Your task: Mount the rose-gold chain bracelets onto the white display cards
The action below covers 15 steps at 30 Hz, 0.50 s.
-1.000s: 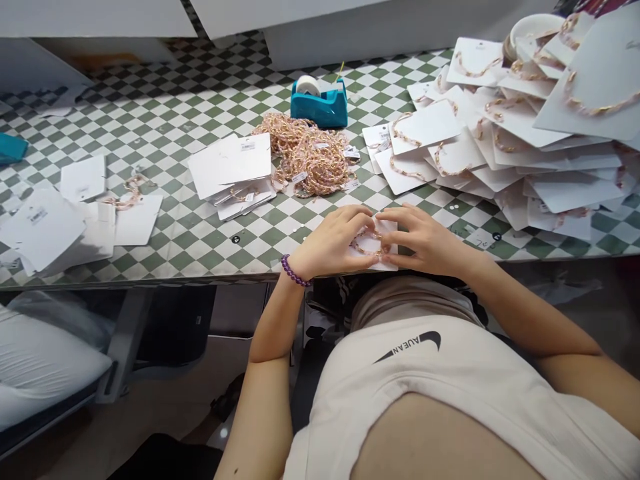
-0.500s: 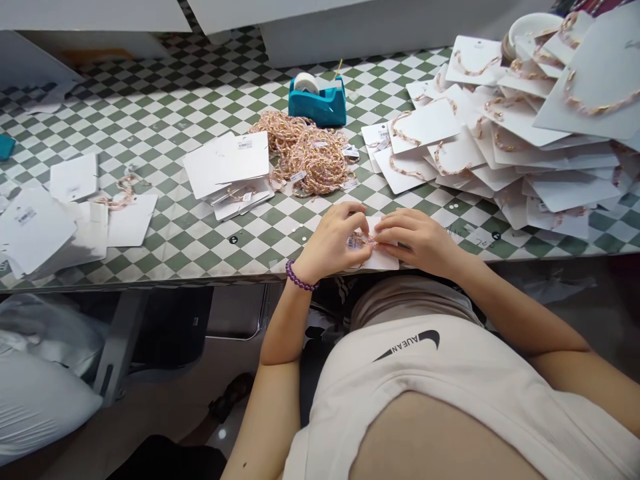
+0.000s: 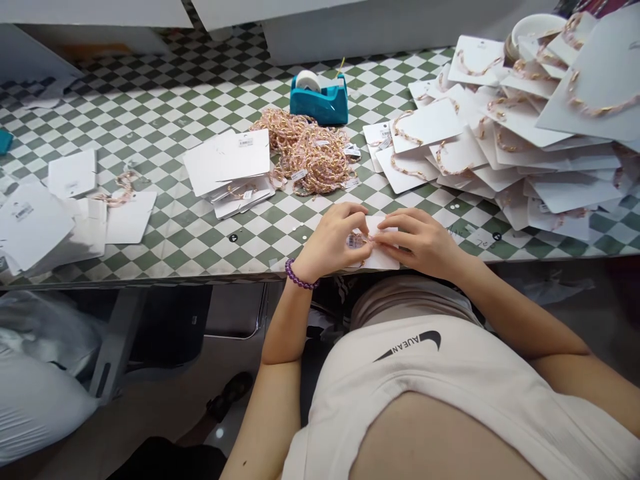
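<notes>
The left hand [image 3: 333, 241] and right hand [image 3: 421, 243] are both closed in a fingertip pinch on a pink-and-gold beaded bracelet [image 3: 361, 240]. The bracelet lies between the hands, on a white display card [image 3: 383, 261] near the edge of the green-checkered tabletop [image 3: 215, 250].

A beaded bracelet heap [image 3: 310, 157] stands between the left hand [image 3: 330, 243] and tape dispenser [image 3: 320, 100].
</notes>
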Tool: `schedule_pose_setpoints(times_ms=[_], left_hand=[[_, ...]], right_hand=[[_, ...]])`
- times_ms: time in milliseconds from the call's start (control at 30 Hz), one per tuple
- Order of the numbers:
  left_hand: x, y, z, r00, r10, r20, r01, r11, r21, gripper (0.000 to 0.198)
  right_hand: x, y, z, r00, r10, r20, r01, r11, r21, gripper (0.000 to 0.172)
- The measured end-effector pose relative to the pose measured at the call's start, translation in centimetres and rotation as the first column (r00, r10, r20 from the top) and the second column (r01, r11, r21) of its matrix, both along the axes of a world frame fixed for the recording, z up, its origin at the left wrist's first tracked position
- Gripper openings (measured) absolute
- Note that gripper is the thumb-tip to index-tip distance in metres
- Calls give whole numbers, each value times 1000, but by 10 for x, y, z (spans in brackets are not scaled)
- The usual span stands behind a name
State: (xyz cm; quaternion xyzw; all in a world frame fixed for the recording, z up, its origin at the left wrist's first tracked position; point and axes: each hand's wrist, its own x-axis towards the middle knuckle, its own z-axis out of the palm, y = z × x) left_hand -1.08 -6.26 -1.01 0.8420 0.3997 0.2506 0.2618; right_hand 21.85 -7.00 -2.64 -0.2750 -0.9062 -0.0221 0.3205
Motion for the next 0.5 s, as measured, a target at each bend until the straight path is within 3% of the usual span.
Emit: schedule_pose_setpoints(times_ms=[333,500], left_hand=[[-1,0,1,1000,-11,-8,10,1000,-20,9],[0,1,2,999,-9,-34,8,999,-31,9]], right_hand=[[-3,5,4,997,16,-75,-26,992,-123,9],[-17,21,21,991,46,126,-34,994,-102,18]])
